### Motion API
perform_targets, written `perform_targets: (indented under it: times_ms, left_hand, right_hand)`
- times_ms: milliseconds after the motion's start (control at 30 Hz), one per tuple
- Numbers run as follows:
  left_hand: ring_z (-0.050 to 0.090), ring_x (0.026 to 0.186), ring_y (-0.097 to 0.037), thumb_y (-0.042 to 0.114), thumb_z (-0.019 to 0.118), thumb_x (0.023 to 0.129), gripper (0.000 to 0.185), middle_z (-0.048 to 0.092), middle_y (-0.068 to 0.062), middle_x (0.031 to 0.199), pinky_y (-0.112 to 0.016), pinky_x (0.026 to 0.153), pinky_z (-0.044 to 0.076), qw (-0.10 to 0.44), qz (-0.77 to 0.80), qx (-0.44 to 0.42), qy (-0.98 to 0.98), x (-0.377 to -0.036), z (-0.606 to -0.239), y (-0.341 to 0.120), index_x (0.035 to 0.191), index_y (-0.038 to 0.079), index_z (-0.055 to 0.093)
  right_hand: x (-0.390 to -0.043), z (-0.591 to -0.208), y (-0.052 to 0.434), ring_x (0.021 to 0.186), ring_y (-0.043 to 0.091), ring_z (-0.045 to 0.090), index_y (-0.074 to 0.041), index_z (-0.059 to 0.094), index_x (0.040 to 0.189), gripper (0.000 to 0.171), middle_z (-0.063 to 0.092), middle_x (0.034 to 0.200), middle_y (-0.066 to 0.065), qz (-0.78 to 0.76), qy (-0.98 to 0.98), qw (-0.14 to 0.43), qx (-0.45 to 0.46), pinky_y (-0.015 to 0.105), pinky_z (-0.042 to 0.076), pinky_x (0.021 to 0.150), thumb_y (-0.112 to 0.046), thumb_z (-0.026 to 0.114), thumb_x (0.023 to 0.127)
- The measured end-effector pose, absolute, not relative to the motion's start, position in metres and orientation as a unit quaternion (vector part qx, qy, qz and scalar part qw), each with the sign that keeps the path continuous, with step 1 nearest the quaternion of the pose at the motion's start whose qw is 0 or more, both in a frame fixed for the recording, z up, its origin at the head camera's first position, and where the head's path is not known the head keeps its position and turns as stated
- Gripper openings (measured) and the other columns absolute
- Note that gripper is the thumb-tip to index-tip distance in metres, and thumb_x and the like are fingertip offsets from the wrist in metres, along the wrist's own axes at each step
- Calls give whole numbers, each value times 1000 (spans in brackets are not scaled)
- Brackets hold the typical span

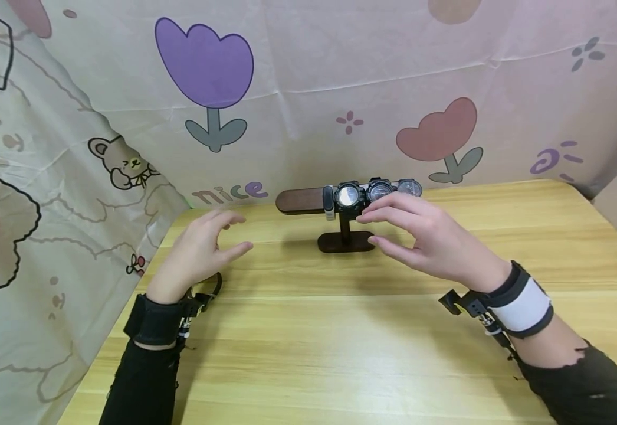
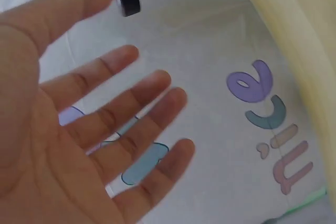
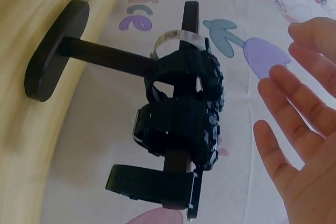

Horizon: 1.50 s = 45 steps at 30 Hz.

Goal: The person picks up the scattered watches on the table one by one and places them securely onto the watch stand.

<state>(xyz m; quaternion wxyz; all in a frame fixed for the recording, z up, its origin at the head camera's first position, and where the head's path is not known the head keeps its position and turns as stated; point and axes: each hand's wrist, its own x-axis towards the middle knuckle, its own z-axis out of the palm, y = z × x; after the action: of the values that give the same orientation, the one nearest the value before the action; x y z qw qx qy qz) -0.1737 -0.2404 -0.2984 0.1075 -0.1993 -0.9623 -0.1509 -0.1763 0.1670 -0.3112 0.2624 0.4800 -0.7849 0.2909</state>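
Observation:
A dark brown T-shaped watch stand [image 1: 300,202] stands toward the back of the table. Several watches hang on its bar, right of the bare left end: a slim one with a light band [image 1: 329,203], a black watch with a bright dial [image 1: 348,196], another black watch [image 1: 380,189] and one at the right end [image 1: 409,188]. My right hand [image 1: 420,236] hovers in front of the stand's right half, fingers spread, holding nothing. In the right wrist view, black straps [image 3: 168,121] loop round the bar beside my fingers. My left hand [image 1: 194,251] is held over the table's left side, holding nothing.
The wooden table [image 1: 308,342] ends at a printed cloth backdrop [image 1: 308,71] just behind the stand. More printed cloth [image 1: 32,224] hangs along the left edge. Each wrist wears a strapped camera mount, like the right one [image 1: 470,304].

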Motion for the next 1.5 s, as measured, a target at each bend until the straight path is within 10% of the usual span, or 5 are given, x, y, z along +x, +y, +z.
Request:
perform_targets:
  times_ms: [500, 767, 1133, 1500]
  left_hand:
    - [69, 94, -46, 55, 74, 97, 71, 69, -32, 123, -50, 61, 53, 4, -49, 14, -999, -160, -309, -272, 136, -3, 63]
    - [70, 90, -50, 60, 79, 91, 85, 69, -37, 116, -56, 68, 59, -42, -14, 11, -999, -163, -319, -282, 133, -12, 62]
    - [65, 74, -31, 55, 75, 95, 73, 71, -26, 101, -41, 63, 53, -104, -35, 7, -994, -174, -328, -284, 126, -10, 63]
    - [44, 59, -18, 46, 77, 96, 48, 39, -1, 69, -30, 54, 36, -98, -66, 16, -993, -175, -337, -282, 82, 8, 51]
  right_hand:
    - [-176, -326, 150, 111, 20, 71, -13, 77, 124, 39, 73, 124, 5, 263, -777, 258, 511, 34, 61, 91, -6, 85, 86]
    - [-176, -330, 145, 103, 16, 70, -12, 76, 124, 37, 73, 121, 2, 263, -767, 257, 526, 34, 61, 85, -7, 84, 89]
    - [-175, -334, 146, 103, 16, 69, -12, 75, 125, 37, 72, 122, 3, 256, -774, 247, 523, 35, 59, 84, -9, 84, 89]
    - [-176, -336, 143, 101, 14, 69, -13, 75, 125, 36, 73, 121, 1, 261, -773, 235, 529, 34, 58, 84, -9, 83, 91]
